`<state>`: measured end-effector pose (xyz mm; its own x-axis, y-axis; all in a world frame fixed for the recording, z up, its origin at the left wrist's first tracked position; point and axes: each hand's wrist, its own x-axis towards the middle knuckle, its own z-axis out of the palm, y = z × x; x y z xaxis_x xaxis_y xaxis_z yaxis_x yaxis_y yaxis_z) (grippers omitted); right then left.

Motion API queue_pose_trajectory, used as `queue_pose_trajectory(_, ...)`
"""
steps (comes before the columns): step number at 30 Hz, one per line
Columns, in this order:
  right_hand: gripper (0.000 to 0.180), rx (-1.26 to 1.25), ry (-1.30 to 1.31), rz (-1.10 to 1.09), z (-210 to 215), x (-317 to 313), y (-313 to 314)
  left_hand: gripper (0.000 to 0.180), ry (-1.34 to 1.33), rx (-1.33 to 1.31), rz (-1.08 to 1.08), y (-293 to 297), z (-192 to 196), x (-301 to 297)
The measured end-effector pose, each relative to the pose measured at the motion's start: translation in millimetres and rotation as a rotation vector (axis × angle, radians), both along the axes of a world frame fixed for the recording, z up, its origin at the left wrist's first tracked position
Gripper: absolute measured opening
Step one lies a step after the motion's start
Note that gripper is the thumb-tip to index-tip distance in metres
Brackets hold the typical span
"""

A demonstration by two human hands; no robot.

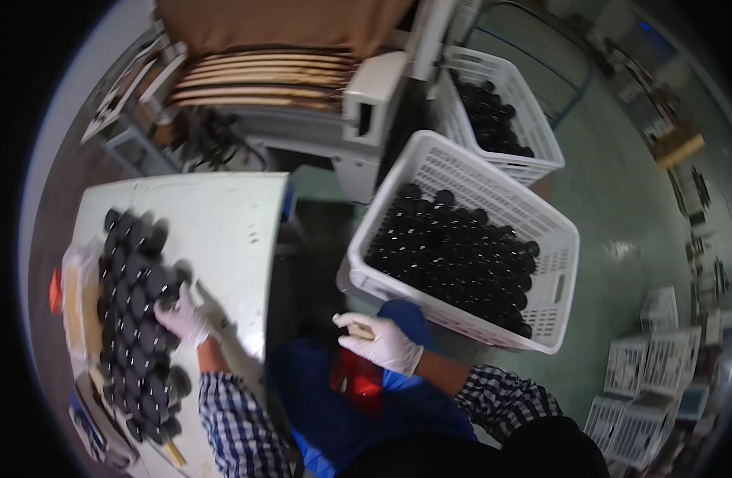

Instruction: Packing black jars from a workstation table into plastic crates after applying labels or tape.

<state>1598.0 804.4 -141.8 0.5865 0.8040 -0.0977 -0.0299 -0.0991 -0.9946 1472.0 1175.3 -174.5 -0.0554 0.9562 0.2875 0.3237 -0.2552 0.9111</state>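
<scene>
Many glossy black round pieces [135,319], shaped like caps or small jars, stand in a close group on the white table [230,231] to my left. My left hand [184,317], in a white glove, reaches to the group's right edge, its thumb and fingers closed around one black round piece [168,303]. Over my lap, my gloved right hand [382,344] is curled around a small beige piece [361,331], mostly covered by the fingers, so its kind is unclear. Something shiny and red [358,382] shows between my legs, below that hand.
A white plastic crate [493,191] heaped with black round pieces stands right of the table, a second such crate [533,95] behind it. A machine with a brown cover [278,24] stands ahead. Clear bags [83,303] lie at the table's left edge. White crates [645,366] stack far right.
</scene>
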Motion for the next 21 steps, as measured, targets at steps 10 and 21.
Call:
queue_pose_trajectory(10,0.047,-1.066,-0.589,-0.211,-124,192,-161,0.053,0.378,0.354,-0.62,-113,-4,-76)
queue_pose_trajectory(21,0.053,-0.97,-0.896,0.634,-165,190,-140,0.052,0.024,-0.306,-0.392,-182,51,-9)
